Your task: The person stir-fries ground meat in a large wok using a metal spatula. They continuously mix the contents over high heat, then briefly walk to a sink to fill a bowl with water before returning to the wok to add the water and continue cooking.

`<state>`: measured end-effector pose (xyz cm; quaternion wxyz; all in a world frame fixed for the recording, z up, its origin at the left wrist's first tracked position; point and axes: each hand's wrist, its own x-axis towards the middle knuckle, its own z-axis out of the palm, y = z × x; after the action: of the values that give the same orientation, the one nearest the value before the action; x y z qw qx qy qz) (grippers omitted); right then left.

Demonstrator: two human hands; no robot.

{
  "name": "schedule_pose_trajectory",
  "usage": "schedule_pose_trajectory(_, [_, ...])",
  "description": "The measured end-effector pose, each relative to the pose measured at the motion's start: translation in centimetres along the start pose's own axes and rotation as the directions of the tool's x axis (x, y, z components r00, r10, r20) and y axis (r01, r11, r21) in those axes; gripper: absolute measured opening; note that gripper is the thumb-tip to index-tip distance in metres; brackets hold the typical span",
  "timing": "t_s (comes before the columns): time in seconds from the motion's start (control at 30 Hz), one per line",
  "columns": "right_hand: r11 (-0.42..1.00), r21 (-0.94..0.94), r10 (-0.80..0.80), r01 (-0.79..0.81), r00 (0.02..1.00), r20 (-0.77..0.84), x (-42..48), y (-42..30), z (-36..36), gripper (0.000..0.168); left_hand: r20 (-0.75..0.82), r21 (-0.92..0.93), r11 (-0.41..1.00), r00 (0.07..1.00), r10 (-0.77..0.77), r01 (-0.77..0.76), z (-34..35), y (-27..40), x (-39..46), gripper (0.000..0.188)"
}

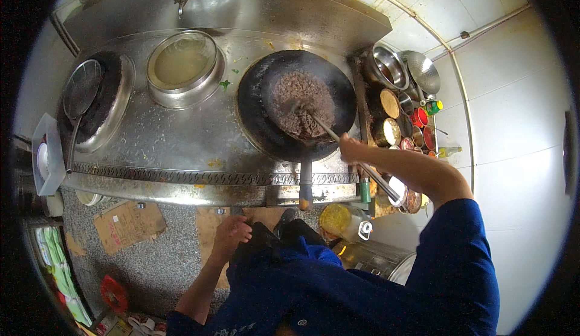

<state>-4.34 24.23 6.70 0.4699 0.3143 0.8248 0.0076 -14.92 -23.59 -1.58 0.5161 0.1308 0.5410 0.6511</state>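
Note:
My right hand [351,149] grips the long metal handle of a cooking utensil [326,128], probably a ladle. Its working end is buried in browned minced meat [301,92] inside a black wok [267,105], so its shape is hidden. Thin steam rises over the wok, which sits on a burner opening. The wok's handle [306,177] points towards me, over the range's front edge, and no hand is on it. My left hand [233,235] hangs in front of my body, below that edge. It holds nothing, its fingers loosely bent and slightly apart.
A metal pot of cloudy liquid [183,62] is set into the steel range left of the wok. Farther left, a wire skimmer [82,89] rests on another wok. Seasoning containers [390,132] crowd the right side. A large oil jug [342,222] stands below, near my legs.

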Motion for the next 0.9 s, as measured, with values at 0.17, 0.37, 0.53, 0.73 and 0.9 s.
schedule_pose_trajectory(0.17, [0.729,-0.555,-0.219,0.401,0.905,0.366,4.5,-1.9,-2.2,0.06,0.09,-0.039,0.999,0.996,-0.007,0.011,2.1,-0.4,1.5,0.038])
schedule_pose_trajectory(0.37, [0.854,-0.483,-0.111,0.193,0.975,0.192,7.1,1.7,1.2,0.056,0.031,-0.022,1.0,0.999,0.015,-0.015,1.6,1.2,0.0,0.038])
schedule_pose_trajectory(0.53, [0.599,-0.679,-0.215,0.425,0.902,0.374,7.2,0.0,-0.1,0.042,0.127,0.025,0.996,0.988,0.086,-0.09,3.1,2.0,1.1,0.038])
schedule_pose_trajectory(0.73, [0.994,0.065,0.097,-0.09,0.988,-0.117,2.1,3.8,0.7,0.049,0.121,-0.12,0.986,0.987,-0.105,0.119,2.5,-0.4,1.7,0.038])
schedule_pose_trajectory(0.9, [0.984,-0.041,0.166,-0.173,0.976,-0.143,7.6,6.5,1.3,0.064,0.181,0.146,0.982,0.979,0.094,-0.121,7.9,1.5,7.2,0.04])
